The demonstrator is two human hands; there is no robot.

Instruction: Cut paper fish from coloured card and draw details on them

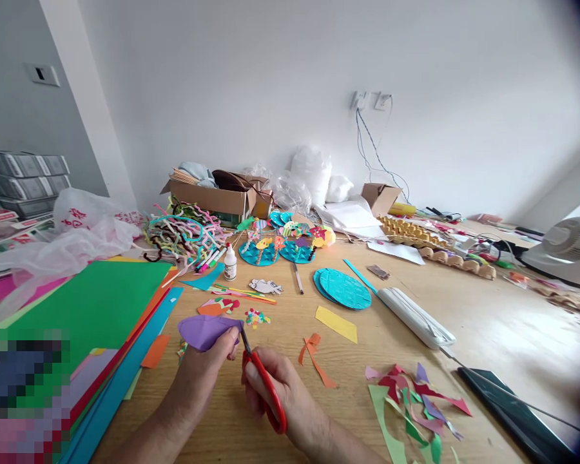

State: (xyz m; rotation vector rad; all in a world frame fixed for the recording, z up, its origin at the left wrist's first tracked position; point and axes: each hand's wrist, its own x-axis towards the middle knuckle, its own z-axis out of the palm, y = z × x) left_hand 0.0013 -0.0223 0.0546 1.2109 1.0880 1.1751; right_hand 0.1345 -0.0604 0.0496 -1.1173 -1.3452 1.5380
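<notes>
Between the thumb and fingers of my left hand is a piece of purple paper with a curved edge. My right hand grips red-handled scissors, their blades pointing up and meeting the paper's right end by my left thumb. How far the blades are apart is hard to see. Just beyond the paper lie orange and red paper pieces and a small heap of coloured dots. An orange scrap rests right of the scissors.
Coloured sheets are stacked at left. Blue ovals, a yellow piece, a white power strip and paper scraps lie to the right. A glue bottle, finished fish crafts and pipe cleaners stand farther back.
</notes>
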